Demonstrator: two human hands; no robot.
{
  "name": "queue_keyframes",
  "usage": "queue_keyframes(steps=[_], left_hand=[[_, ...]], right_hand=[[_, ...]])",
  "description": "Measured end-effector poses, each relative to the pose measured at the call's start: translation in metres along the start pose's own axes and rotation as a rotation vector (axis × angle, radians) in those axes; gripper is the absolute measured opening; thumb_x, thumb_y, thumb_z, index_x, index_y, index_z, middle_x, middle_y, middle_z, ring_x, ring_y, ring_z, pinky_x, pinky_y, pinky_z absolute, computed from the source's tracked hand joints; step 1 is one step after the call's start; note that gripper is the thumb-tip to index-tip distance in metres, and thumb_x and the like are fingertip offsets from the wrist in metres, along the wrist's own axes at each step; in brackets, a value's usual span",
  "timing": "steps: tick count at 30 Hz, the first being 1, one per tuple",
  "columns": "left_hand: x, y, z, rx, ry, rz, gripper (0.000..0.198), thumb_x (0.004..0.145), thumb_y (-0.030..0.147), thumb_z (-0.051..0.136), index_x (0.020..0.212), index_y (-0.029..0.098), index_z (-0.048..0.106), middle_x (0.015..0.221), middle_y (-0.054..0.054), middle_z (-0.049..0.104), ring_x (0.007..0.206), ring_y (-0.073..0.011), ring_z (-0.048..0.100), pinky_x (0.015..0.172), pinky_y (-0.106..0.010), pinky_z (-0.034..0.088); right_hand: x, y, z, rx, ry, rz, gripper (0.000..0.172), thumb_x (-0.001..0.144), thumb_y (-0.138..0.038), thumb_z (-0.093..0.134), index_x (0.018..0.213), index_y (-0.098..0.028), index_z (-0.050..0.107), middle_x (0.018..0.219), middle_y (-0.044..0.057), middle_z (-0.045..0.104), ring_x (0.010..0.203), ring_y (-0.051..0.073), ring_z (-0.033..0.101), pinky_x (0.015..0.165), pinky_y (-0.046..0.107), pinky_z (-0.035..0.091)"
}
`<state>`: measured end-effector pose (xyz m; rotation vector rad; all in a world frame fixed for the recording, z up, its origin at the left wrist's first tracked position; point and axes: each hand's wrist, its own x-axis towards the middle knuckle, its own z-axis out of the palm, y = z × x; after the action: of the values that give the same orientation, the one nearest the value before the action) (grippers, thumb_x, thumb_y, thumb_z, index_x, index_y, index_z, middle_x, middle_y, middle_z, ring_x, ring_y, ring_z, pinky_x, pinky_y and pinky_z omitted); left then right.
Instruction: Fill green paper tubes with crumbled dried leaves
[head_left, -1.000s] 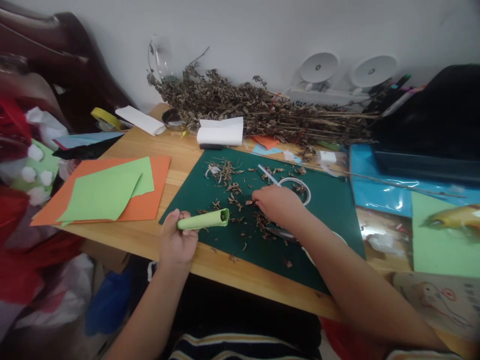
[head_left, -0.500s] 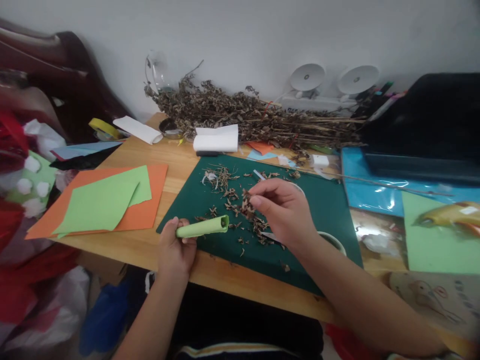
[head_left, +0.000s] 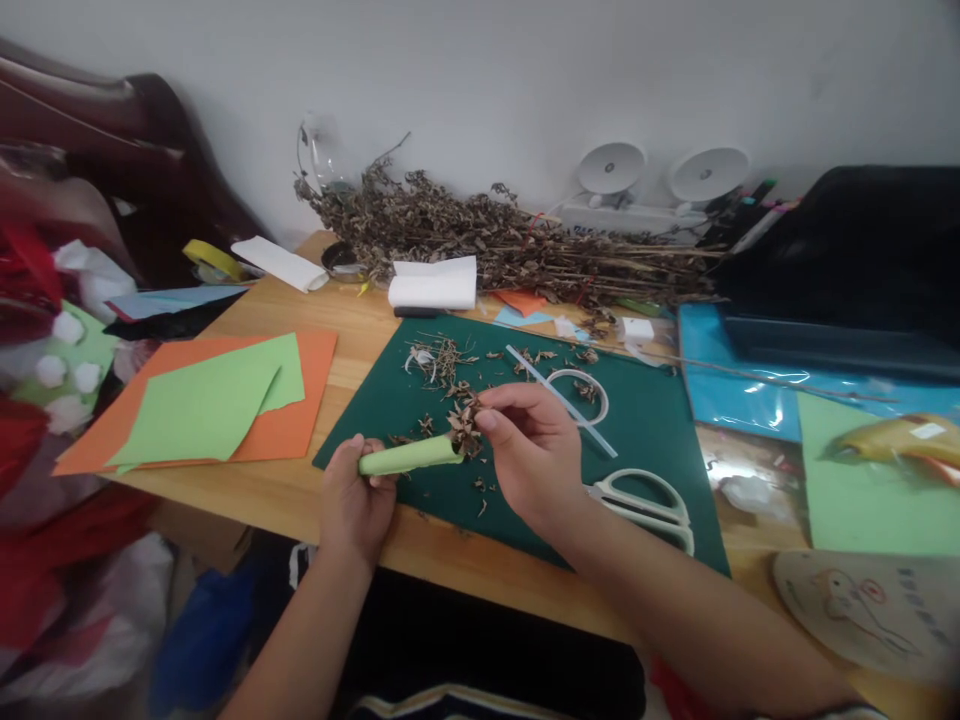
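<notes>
My left hand (head_left: 356, 495) is closed around one end of a rolled green paper tube (head_left: 412, 457), which points to the right over the dark green mat (head_left: 652, 410). Pinched in the fingertips of my right hand (head_left: 532, 450) is a clump of dried leaves (head_left: 464, 425), right at the tube's open end. I cannot tell how much of the clump is inside the tube. Under and beside the hands, loose leaf bits and a small heap of thin stems (head_left: 446, 362) lie on the mat. Scissors (head_left: 645, 505) with pale handles rest by my right wrist, their blades mostly hidden.
A roll of tape (head_left: 600, 412) and a translucent stick (head_left: 555, 395) lie beyond my right hand. Dried plant bundles (head_left: 450, 225) line the wall. Orange and green paper sheets (head_left: 210, 400) are at left; a black laptop-like object (head_left: 862, 270) stands at right.
My right hand has moved left and slightly down, bringing the leaf clump to the tube's open end. The scissors and tape roll now show more. The left hand has barely moved.
</notes>
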<state>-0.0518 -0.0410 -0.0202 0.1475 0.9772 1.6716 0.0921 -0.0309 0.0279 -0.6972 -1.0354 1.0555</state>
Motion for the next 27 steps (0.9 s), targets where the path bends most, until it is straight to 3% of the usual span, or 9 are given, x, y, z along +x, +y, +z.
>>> queue_keyframes(steps=[6, 12, 17, 21, 24, 27], left_hand=[[0.0, -0.001, -0.001, 0.038, -0.037, 0.021, 0.019, 0.067, 0.016, 0.054, 0.053, 0.014, 0.041, 0.046, 0.006, 0.044, 0.032, -0.0007, 0.035, 0.032, -0.01, 0.032], [-0.001, 0.001, 0.012, 0.06, 0.065, -0.016, 0.023, 0.072, 0.014, 0.047, 0.05, 0.014, 0.039, 0.038, 0.008, 0.035, 0.03, -0.0018, 0.032, 0.041, -0.017, 0.044], [0.003, 0.001, 0.021, 0.079, 0.02, 0.036, 0.02, 0.069, 0.014, 0.051, 0.051, 0.014, 0.041, 0.041, 0.007, 0.039, 0.03, -0.0016, 0.033, 0.043, -0.018, 0.045], [0.012, 0.002, 0.027, 0.175, -0.046, 0.077, 0.019, 0.067, 0.014, 0.051, 0.051, 0.014, 0.042, 0.043, 0.005, 0.044, 0.03, -0.0019, 0.033, 0.034, -0.014, 0.037], [0.022, 0.006, 0.042, 0.248, -0.074, 0.086, 0.019, 0.068, 0.012, 0.049, 0.05, 0.014, 0.045, 0.044, 0.003, 0.046, 0.03, -0.003, 0.033, 0.028, -0.012, 0.028], [0.033, 0.01, 0.065, 0.283, -0.133, 0.108, 0.024, 0.069, 0.01, 0.047, 0.046, 0.015, 0.042, 0.04, 0.002, 0.043, 0.03, -0.0044, 0.034, 0.028, -0.014, 0.028]], right_hand=[[0.0, -0.002, -0.006, -0.274, -0.101, -0.217, 0.007, 0.07, -0.018, 0.057, 0.075, -0.023, 0.057, 0.072, -0.002, 0.062, 0.068, 0.01, 0.058, 0.06, 0.023, 0.049], [0.008, -0.005, -0.013, -0.555, -0.171, -0.452, 0.007, 0.073, -0.016, 0.053, 0.074, -0.022, 0.056, 0.07, 0.001, 0.062, 0.069, 0.013, 0.058, 0.061, 0.027, 0.049], [0.015, -0.005, -0.019, -0.552, -0.131, -0.415, 0.007, 0.073, -0.015, 0.053, 0.075, -0.021, 0.056, 0.073, 0.0, 0.061, 0.07, 0.011, 0.058, 0.061, 0.025, 0.048], [0.022, -0.005, -0.025, -0.513, -0.111, -0.349, 0.007, 0.073, -0.017, 0.054, 0.077, -0.021, 0.057, 0.074, 0.0, 0.061, 0.069, 0.01, 0.057, 0.06, 0.023, 0.047], [0.027, -0.006, -0.031, -0.513, -0.077, -0.271, 0.005, 0.073, -0.019, 0.054, 0.075, -0.021, 0.057, 0.073, 0.0, 0.06, 0.068, 0.01, 0.056, 0.059, 0.023, 0.047], [0.032, -0.006, -0.039, -0.495, 0.034, -0.202, 0.003, 0.071, -0.021, 0.055, 0.073, -0.02, 0.057, 0.071, 0.0, 0.06, 0.063, 0.01, 0.056, 0.054, 0.021, 0.046]])
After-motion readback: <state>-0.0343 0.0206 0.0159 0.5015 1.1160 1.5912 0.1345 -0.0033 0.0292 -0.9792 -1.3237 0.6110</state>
